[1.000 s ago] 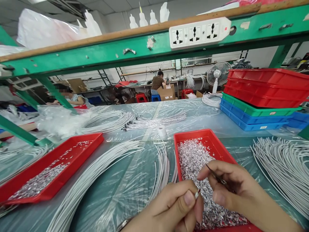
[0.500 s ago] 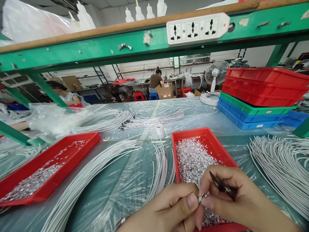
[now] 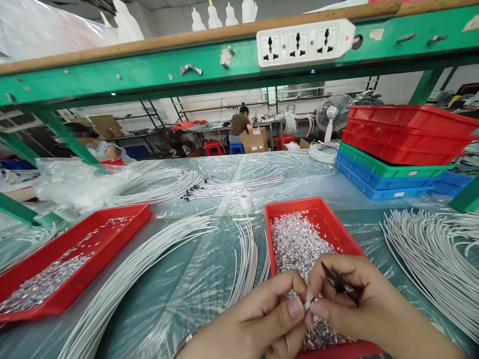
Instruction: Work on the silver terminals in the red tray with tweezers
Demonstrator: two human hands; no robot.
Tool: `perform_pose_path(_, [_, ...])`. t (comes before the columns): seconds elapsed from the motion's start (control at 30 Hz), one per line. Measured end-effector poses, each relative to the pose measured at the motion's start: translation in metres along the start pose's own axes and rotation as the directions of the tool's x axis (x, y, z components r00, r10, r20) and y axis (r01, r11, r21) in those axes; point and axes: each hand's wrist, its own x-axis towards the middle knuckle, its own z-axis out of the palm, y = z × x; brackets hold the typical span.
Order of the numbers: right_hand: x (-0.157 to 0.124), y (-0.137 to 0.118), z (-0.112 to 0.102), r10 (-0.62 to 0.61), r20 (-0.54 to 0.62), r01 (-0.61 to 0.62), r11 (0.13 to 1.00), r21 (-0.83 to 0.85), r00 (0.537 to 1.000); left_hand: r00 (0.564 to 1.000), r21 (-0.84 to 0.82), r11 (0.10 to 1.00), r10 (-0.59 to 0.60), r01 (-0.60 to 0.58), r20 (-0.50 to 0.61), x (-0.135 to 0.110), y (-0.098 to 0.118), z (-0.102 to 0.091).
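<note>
Together, the left hand (image 3: 262, 319) and right hand (image 3: 348, 304) pinch a tiny shiny metal piece (image 3: 307, 304) between thumbs and fingertips, while the right also clasps dark, pointed tweezers (image 3: 340, 284) against its palm. Below them a shallow red plastic tray (image 3: 318, 207) holds a glittering heap of small silver terminals (image 3: 299, 244), beside smooth white wires (image 3: 247, 254) on crinkled clear plastic. Since a second ago the hands have closed together.

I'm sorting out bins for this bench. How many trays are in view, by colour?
Red trays: 4, the one under the hands, one to the left and two atop the stack.
Green trays: 1, in the stack.
Blue trays: 2 at the stack's bottom; a blue edge behind it is unclear.
Total: 7
</note>
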Motion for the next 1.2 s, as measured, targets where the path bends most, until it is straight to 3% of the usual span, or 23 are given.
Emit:
perform_pose_path(0.4, [0.002, -0.003, 0.003, 0.064, -0.091, -0.066, 0.998, -0.024, 0.994, 0.989, 0.146, 0.989, 0.008, 0.014, -0.148, 0.003, 0.004, 0.002])
perform_pose_path(0.6, [0.002, 0.000, -0.001, 0.031, -0.052, -0.033, 0.999, -0.026, 0.998, 0.986, 0.160, 0.987, 0.011, 0.016, -0.166, 0.002, 0.005, 0.005])
perform_pose_path(0.9, [0.000, 0.009, -0.010, 0.097, 0.094, -0.106, 0.989, 0.101, 0.991, 0.986, 0.182, 0.982, -0.011, 0.042, -0.169, 0.003, 0.005, 0.004])
perform_pose_path(1.2, [0.004, 0.000, -0.006, 0.147, 0.075, -0.158, 0.974, 0.164, 0.986, 0.981, 0.206, 0.977, -0.013, 0.054, -0.191, 0.007, 0.000, 0.003])
